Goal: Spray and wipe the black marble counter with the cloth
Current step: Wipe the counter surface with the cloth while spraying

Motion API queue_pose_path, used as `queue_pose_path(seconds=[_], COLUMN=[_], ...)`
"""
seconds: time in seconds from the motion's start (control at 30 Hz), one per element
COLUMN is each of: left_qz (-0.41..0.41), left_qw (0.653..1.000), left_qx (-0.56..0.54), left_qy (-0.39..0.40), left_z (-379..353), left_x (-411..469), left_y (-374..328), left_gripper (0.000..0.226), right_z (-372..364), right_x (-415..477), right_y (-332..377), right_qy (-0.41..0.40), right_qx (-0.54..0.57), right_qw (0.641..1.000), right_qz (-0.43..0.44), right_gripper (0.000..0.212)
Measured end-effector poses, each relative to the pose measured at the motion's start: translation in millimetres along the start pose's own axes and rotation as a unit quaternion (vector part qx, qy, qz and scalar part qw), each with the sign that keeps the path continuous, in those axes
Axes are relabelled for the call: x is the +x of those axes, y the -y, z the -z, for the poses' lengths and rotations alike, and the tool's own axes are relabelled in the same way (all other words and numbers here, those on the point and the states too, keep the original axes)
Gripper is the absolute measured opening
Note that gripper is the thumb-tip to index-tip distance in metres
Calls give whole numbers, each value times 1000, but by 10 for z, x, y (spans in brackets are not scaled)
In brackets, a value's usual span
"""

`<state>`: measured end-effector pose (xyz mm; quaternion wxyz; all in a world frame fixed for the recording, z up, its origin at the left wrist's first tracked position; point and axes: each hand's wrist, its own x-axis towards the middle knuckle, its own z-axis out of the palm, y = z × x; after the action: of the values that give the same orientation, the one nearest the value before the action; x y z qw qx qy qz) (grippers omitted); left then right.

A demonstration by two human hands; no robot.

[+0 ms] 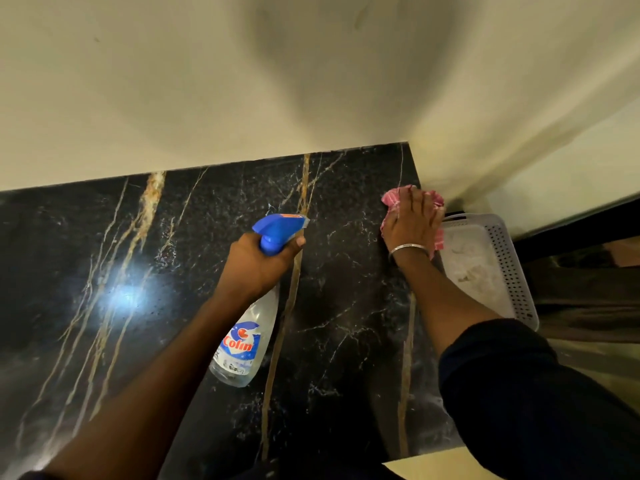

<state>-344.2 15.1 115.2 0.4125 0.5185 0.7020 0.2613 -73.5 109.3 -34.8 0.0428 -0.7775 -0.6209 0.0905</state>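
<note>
- From the head view, the wiping step looks to be in hand: the right hand point(414, 223) lies flat, fingers spread, pressing a crumpled pink-and-white checked cloth point(393, 199) onto the glossy black marble counter with gold and white veins point(346, 306), at its far right corner where the cream wall point(242, 81) turns.
- The left hand point(261, 261) is clamped round the neck of a clear plastic spray bottle with a blue trigger head and a blue-and-red label point(249, 337), thumb up by the trigger, nozzle aimed away from the person toward the wall. The bottle looks nearly empty.
- The two hands are well apart, the bottle to the left of the cloth.
- Just right of the cloth hand, off the counter's edge, is a white perforated plastic basket point(509, 258); its contents are too blurred to tell.
- A thin metal bangle point(408, 248) circles the right wrist.
- Left of the bottle hand the polished stone throws back a bright glare.
- Next, I'd judge, the cloth needs firm strokes back from the corner toward the body, then a fresh spray on the wide stretch left of the bottle.
</note>
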Motion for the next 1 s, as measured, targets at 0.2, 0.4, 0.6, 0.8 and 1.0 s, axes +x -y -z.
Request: queue_pose_path(seconds=[0.2, 0.4, 0.6, 0.8, 1.0], left_qz=[40, 61, 64, 57, 57], left_qw=[999, 997, 997, 998, 998], left_qx=[0, 18, 5, -7, -16], left_qy=[18, 31, 36, 35, 24], left_z=[7, -66, -47, 11, 4], left_x=[-41, -81, -113, -204, -334], left_y=[73, 8, -32, -66, -59], left_gripper=[34, 29, 24, 18, 15], right_z=[-203, -166, -37, -15, -182], right_x=[-484, -570, -267, -344, -893], right_y=[762, 625, -211, -181, 558], right_qy=[48, 48, 4, 8, 57], right_qx=[22, 5, -19, -2, 12], right_qw=[992, 977, 997, 1000, 995], right_qz=[115, 205, 73, -16, 83], right_gripper=[63, 61, 63, 63, 67])
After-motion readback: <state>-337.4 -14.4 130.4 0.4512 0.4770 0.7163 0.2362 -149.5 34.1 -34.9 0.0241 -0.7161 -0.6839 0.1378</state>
